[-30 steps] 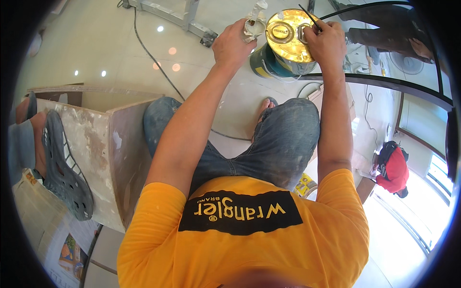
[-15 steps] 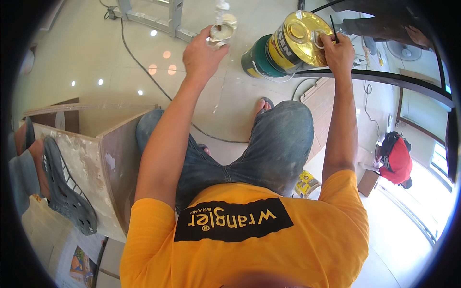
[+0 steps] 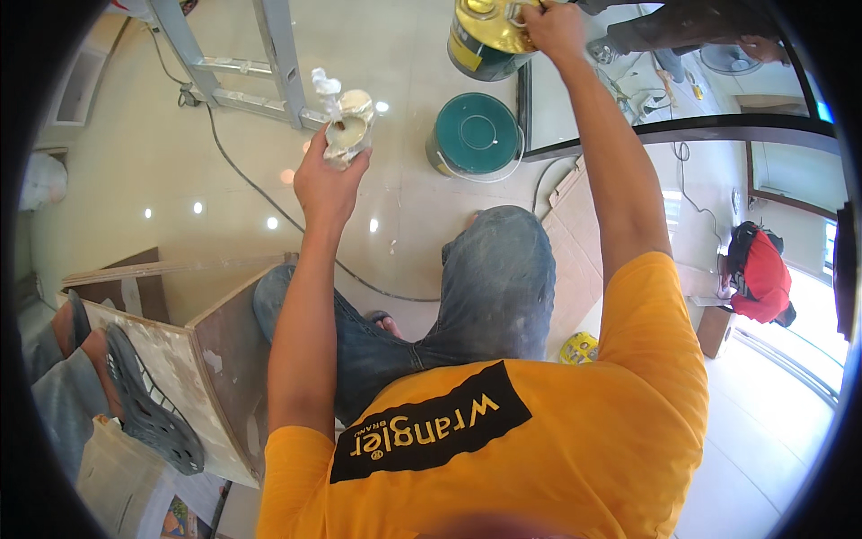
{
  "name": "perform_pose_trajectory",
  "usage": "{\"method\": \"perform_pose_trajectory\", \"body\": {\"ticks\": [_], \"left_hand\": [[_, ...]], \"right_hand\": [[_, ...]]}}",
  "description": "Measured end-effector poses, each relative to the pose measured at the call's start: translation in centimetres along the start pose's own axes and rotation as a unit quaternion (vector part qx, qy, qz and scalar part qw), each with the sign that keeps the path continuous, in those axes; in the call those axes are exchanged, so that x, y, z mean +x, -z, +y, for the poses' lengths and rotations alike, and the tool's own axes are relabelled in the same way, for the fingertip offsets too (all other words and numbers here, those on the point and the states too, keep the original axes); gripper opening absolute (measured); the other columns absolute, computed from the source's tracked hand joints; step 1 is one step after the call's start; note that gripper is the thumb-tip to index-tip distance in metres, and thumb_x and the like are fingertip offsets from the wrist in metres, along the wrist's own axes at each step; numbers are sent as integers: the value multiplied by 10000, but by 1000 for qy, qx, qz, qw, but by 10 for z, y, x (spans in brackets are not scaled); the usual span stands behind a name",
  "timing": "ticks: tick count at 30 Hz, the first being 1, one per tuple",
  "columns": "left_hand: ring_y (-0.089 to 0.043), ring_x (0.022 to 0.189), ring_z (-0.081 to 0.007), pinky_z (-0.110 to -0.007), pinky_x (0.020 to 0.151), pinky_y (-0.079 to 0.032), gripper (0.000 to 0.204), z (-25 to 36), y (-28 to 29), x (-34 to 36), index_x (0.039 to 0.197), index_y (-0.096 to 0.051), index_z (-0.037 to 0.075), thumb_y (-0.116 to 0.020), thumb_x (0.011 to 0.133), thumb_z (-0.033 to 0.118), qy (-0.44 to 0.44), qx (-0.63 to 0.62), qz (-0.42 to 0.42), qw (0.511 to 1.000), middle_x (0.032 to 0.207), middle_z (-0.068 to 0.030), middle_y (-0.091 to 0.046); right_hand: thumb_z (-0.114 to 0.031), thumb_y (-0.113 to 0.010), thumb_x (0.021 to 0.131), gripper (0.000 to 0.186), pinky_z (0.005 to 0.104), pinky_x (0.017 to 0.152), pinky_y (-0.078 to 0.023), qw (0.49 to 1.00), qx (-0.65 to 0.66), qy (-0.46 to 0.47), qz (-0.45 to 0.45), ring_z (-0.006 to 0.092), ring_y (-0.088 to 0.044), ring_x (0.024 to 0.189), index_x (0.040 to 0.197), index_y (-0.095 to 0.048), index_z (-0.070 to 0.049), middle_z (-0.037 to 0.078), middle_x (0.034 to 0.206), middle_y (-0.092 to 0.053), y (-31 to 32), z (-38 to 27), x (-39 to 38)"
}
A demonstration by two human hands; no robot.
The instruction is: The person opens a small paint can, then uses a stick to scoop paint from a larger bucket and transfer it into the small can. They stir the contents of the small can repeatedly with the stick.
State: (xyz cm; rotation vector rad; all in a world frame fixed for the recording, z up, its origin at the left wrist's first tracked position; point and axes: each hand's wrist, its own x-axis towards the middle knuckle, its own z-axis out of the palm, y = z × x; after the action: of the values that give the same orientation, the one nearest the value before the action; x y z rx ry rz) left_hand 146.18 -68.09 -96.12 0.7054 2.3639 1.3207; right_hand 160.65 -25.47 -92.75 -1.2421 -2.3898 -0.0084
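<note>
My left hand [image 3: 325, 187] is closed round a small cup [image 3: 347, 136] smeared with pale paint, holding a light liquid. A white, lumpy piece [image 3: 326, 88] sticks up at its rim, and I cannot make out what it is. At the top of the view, my right hand [image 3: 555, 34] grips the handle of a metal can [image 3: 489, 34] with a shiny gold top and a yellow and black side. Part of this can is cut off by the frame's edge. Nearer to me stands a green-topped bucket [image 3: 477, 135] with a white bail handle, apart from the can.
A metal ladder [image 3: 280, 67] stands at the far left, with a cable [image 3: 235, 160] running over the tiles. Beside my left leg is a wooden box [image 3: 229, 346]; a person's clog [image 3: 148, 404] rests against it. A dark-framed glass panel [image 3: 646, 135] lies right. Another person in red [image 3: 763, 274] bends beyond.
The gold-topped can has come off the green bucket and moved farther away and left in my right hand, uncovering the bucket's top. My left hand has shifted left with the cup.
</note>
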Motion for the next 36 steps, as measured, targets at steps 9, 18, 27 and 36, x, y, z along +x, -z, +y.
{"method": "perform_pose_trajectory", "body": {"ticks": [9,18,27,36], "left_hand": [[-764,1119,-213,-351,971,-594,685,-12,5,-4,1485,-648,46,-899,857,156,1,-88,22,996,1253,-118,-786],[-767,1088,-189,-328,968,-592,660,-24,-9,5,1470,-653,22,-896,865,121,-31,-154,22,987,1243,-120,-793],[-772,1109,-196,-331,976,-588,671,-12,2,9,1453,-660,7,-913,852,168,-69,-63,10,996,1199,-137,-808],[-764,1092,-340,-434,937,-590,634,-9,29,10,1394,-710,138,-924,811,266,-97,-56,43,993,1192,-136,-792]], "right_hand": [[-522,-676,906,557,520,1017,-582,983,37,-154,-97,446,-691,1189,1139,-843,-44,315,1227,-716,-107,17,-16],[-541,-676,902,553,503,1030,-579,966,23,-237,-104,427,-715,1186,1182,-838,-92,287,1252,-734,-144,53,-66],[-637,-756,920,635,394,846,-594,960,233,-144,-57,303,-779,876,1166,-834,-56,159,950,-817,-4,-39,-55],[-567,-804,931,617,399,705,-535,886,273,181,-327,230,-641,706,1201,-808,-13,124,802,-717,101,-272,-100]]}}
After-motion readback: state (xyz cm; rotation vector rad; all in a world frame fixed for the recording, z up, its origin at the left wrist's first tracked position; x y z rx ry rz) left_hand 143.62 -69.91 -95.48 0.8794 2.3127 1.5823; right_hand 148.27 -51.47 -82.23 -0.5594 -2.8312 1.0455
